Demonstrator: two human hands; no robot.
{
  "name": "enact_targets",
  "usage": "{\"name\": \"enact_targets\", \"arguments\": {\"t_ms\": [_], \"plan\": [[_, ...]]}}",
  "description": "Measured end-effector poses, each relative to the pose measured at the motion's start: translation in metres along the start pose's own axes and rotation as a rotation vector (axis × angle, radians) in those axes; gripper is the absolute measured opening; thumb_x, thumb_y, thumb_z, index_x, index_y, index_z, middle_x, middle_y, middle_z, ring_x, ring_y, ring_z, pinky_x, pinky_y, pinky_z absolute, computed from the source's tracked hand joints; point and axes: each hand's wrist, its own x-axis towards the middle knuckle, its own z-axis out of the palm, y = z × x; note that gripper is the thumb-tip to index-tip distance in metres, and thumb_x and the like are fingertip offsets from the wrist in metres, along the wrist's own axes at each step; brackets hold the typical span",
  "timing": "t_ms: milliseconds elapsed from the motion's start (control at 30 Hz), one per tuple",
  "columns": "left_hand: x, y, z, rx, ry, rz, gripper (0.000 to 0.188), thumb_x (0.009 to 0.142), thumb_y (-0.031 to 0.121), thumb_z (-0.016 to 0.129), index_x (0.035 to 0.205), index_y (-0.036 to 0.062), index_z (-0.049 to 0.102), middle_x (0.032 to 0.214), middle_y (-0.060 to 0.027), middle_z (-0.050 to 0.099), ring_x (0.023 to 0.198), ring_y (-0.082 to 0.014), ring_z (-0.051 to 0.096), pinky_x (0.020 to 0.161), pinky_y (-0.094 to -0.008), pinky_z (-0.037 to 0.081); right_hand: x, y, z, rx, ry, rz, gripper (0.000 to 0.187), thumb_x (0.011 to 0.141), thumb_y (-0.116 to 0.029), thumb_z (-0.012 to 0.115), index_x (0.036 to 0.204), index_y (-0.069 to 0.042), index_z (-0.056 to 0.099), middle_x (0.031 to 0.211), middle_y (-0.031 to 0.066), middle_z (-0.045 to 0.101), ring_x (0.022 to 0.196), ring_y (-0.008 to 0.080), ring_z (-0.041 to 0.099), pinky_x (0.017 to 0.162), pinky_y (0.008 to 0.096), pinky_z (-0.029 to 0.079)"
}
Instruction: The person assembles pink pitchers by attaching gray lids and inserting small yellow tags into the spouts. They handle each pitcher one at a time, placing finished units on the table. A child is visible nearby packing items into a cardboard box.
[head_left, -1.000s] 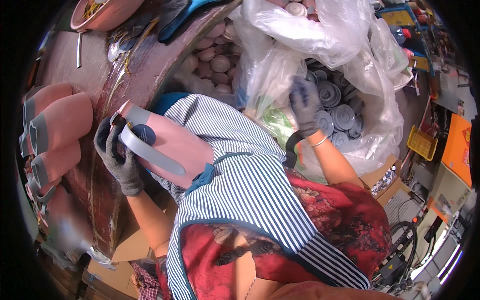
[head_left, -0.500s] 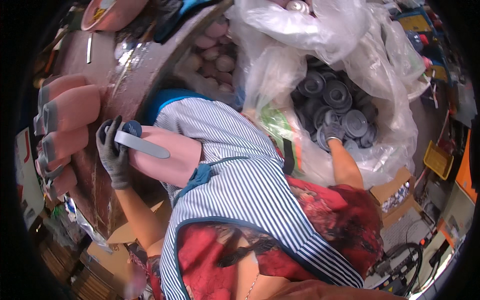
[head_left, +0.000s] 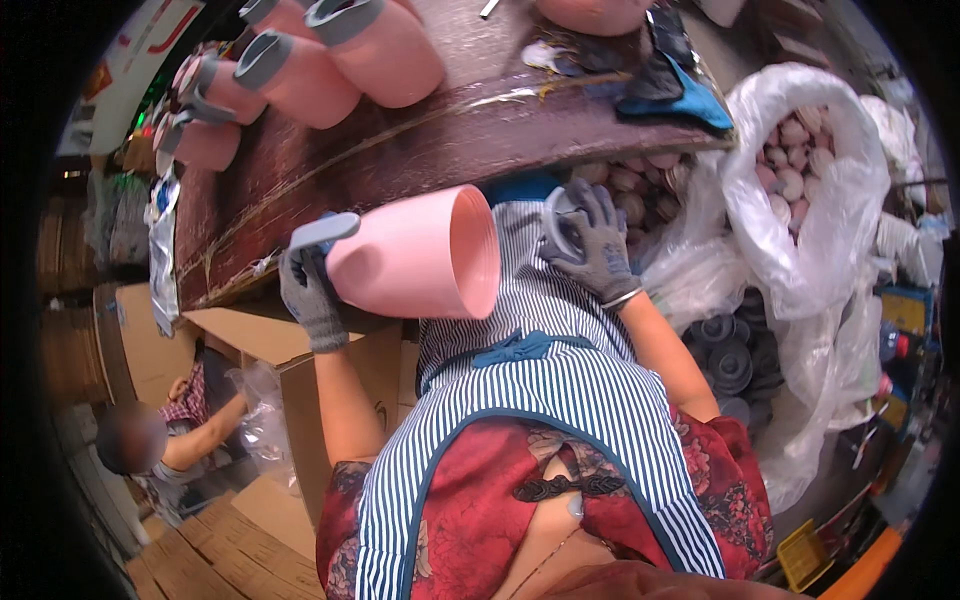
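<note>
A pink jug body point(head_left: 400, 255) with a grey handle point(head_left: 328, 231) lies sideways above my lap. Its wide, ridged open end faces right. My left hand point(head_left: 316, 305) is closed round the handle end, its fingers partly hidden behind the jug. To the right of that opening, my right hand point(head_left: 598, 245) grips a grey round cap point(head_left: 562, 222), apart from the jug. Both hands wear grey gloves. More grey round caps point(head_left: 725, 360) fill a clear plastic bag beside my right forearm.
Several pink jugs point(head_left: 300, 80) with grey rims lie on the dark wooden table point(head_left: 480, 130). A blue and black glove point(head_left: 680, 95) is at its edge. One clear bag point(head_left: 745, 200) holds pink round parts. A cardboard box point(head_left: 340, 400) and another person point(head_left: 190, 430) are at left.
My right hand has come out of the bag of caps with one cap, up beside the jug. The jug has turned so its open end shows. The whole view has swung left.
</note>
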Motion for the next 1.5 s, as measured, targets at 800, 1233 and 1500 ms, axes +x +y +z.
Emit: {"name": "enact_targets", "arguments": {"t_ms": [800, 1233, 1500], "plan": [[0.008, 0.079, 0.038, -0.235, 0.075, -0.146, 0.029, 0.1, 0.026, 0.063, 0.109, -0.0009, 0.065, 0.101, -0.0122, 0.063, 0.094, -0.0242, 0.063, 0.086, -0.0337, 0.049, 0.064, -0.098, -0.06, 0.708, 0.127, -0.377, 0.073, 0.078, -0.067, 0.071, 0.124, -0.011, 0.063, 0.153, 0.0295, 0.037, 0.141, 0.0502, 0.034, 0.113, 0.0594, 0.026], [0.018, 0.145, -0.036, 0.288, -0.168, 1.224, 0.029, 0.07, 0.017, 0.079, 0.098, 0.0173, 0.073, 0.103, -0.0056, 0.064, 0.103, -0.0298, 0.066, 0.092, -0.0459, 0.055, 0.064, -0.064, 0.006, 2.334, -0.752, 0.924, 0.079, 0.099, -0.069, 0.034, 0.149, -0.008, 0.044, 0.142, 0.0149, 0.055, 0.126, 0.0325, 0.055, 0.106, 0.0526, 0.044], [0.195, -0.019, -0.122, 0.968, -0.083, 1.045, 0.039, 0.091, 0.009, 0.06, 0.13, 0.0128, 0.063, 0.141, -0.0104, 0.055, 0.132, -0.033, 0.052, 0.112, -0.047, 0.041, 0.063, -0.036, -0.047, 1.233, -0.109, 0.597, 0.044, 0.104, -0.032, 0.054, 0.138, -0.004, 0.055, 0.129, 0.0057, 0.06, 0.119, 0.0152, 0.055, 0.102, 0.0291, 0.044]]}}
